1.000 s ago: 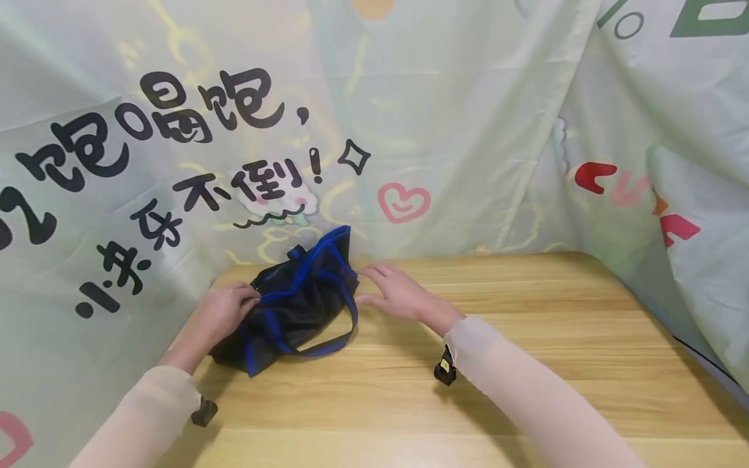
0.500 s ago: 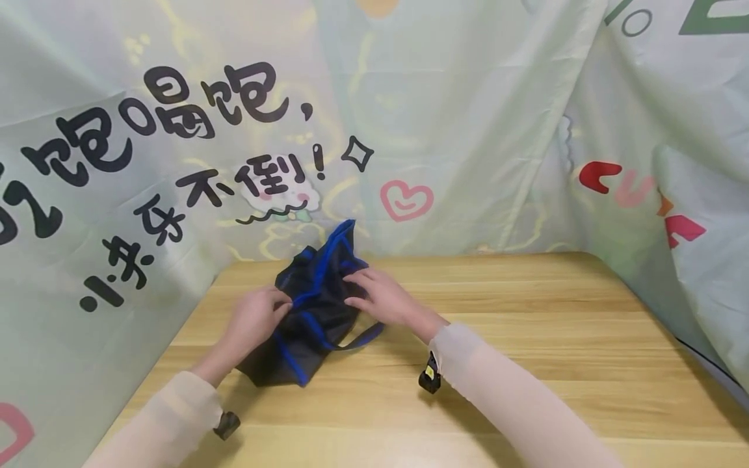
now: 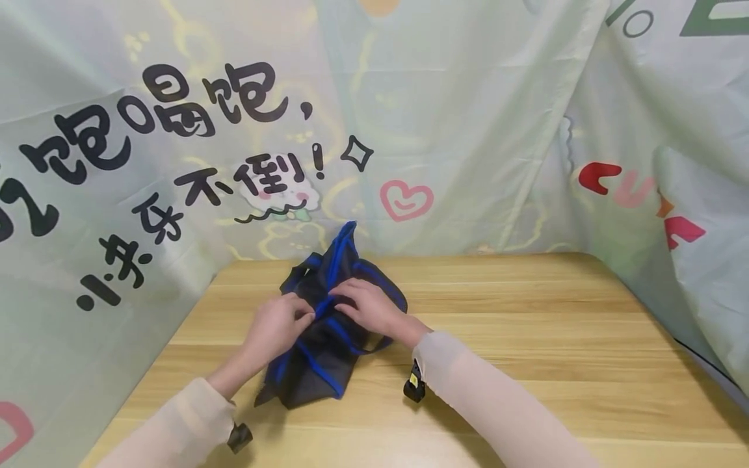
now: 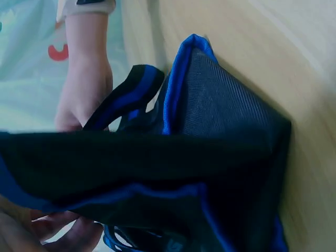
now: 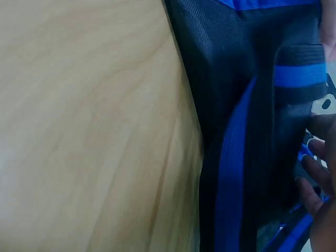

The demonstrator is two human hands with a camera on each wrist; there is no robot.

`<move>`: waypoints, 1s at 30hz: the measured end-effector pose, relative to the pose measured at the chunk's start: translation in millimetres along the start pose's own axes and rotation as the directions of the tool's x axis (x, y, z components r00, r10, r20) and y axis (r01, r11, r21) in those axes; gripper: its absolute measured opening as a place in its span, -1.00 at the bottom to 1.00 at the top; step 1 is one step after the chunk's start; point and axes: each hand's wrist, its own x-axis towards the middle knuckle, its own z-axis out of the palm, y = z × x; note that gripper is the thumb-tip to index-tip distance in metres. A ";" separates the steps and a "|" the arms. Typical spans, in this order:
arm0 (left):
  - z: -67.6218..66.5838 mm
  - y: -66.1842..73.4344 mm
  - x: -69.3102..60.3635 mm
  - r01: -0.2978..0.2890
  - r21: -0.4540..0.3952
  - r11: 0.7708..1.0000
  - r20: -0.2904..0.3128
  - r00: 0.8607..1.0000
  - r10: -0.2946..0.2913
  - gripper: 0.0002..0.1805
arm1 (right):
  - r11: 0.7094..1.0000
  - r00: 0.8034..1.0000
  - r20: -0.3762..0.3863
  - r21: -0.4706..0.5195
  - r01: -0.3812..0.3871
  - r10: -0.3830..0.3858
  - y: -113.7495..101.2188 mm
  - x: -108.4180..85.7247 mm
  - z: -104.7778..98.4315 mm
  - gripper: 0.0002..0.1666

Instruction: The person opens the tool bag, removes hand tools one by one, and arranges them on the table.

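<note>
A black fabric bag with blue trim (image 3: 324,374) stands slanted on the table, its pointed top corner upward. My left hand (image 3: 277,328) pinches the blue-edged rim on the left side. On the rim's right side lies my right hand (image 3: 371,309), thumb and fingers bent at the fabric near the left fingertips. The left wrist view shows the bag (image 4: 226,94) close up, with left fingers (image 4: 79,231) at its edge. In the right wrist view, curled right fingers (image 5: 315,173) are beside the dark cloth (image 5: 210,63); their exact hold is partly hidden.
The wooden table (image 3: 526,325) extends to the right of the bag. Behind it hangs a pale printed curtain (image 3: 468,130), which also runs along the left and right sides. A thin dark cable (image 3: 705,363) lies by the right edge.
The bag has moved right and toward the front, turning more upright. My left hand has travelled right with it; my right hand has come left from beside the bag onto its rim.
</note>
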 end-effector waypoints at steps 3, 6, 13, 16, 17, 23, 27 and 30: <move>0.2 7.7 -1.6 -0.007 -0.009 1.000 0.006 1.000 0.007 -0.94 | 1.000 1.000 -0.001 -0.020 0.017 -0.017 -0.5 0.7 2.0 -0.74; 0.5 15.1 -3.0 0.001 -0.027 1.000 0.024 1.000 0.000 -0.93 | 0.999 0.999 0.003 -0.044 0.032 -0.032 0.0 -0.4 2.7 -0.82; 2.3 21.3 -3.8 0.040 -0.085 0.996 0.075 0.997 -0.033 -0.88 | 0.993 0.994 -0.003 -0.055 0.109 -0.109 2.6 -6.3 -4.7 -0.87; 1.0 19.7 1.6 0.056 -0.133 0.989 0.104 0.994 -0.042 -0.84 | 0.989 0.990 -0.011 -0.046 0.142 -0.143 3.3 -9.8 -11.1 -0.87; 0.2 17.9 4.7 0.064 -0.152 0.986 0.114 0.992 -0.046 -0.83 | 0.988 0.988 -0.015 -0.039 0.152 -0.152 3.5 -10.9 -13.2 -0.88; -1.5 -1.1 33.0 0.137 -0.254 0.958 0.172 0.981 -0.094 -0.80 | 0.979 0.979 -0.026 -0.027 0.201 -0.201 5.8 -19.3 -20.3 -0.89; 1.8 -11.8 52.1 0.187 -0.267 0.945 0.211 0.968 -0.132 -0.76 | 0.978 0.978 -0.008 -0.013 0.208 -0.208 6.5 -26.4 -24.5 -0.89; 7.0 -18.9 66.6 0.219 -0.270 0.938 0.226 0.961 -0.160 -0.72 | 0.980 0.980 0.015 -0.012 0.200 -0.199 7.2 -27.7 -26.0 -0.88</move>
